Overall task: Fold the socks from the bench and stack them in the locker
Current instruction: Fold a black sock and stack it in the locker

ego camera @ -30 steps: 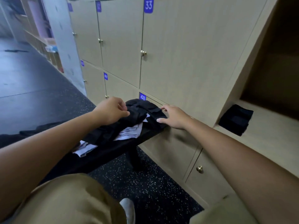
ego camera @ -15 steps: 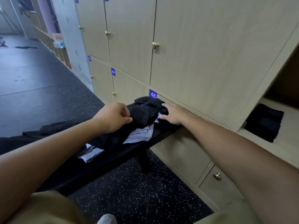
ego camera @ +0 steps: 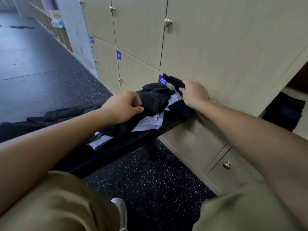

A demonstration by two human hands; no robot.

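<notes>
Locker doors carry blue number tags: "48" [ego camera: 162,80], "49" [ego camera: 118,55] and a blurred third, seemingly "50" [ego camera: 92,39]. Right hand [ego camera: 194,94], which lay flat on the pile half a second ago, now grips one black sock [ego camera: 174,81], lifted in front of tag 48. Left hand [ego camera: 124,106] stays pinching black fabric on the sock pile [ego camera: 153,104], which mixes black and white pieces on the bench [ego camera: 116,147]. Folded black socks [ego camera: 285,112] lie in the open locker [ego camera: 301,90] at right. Three knobs show clearly.
</notes>
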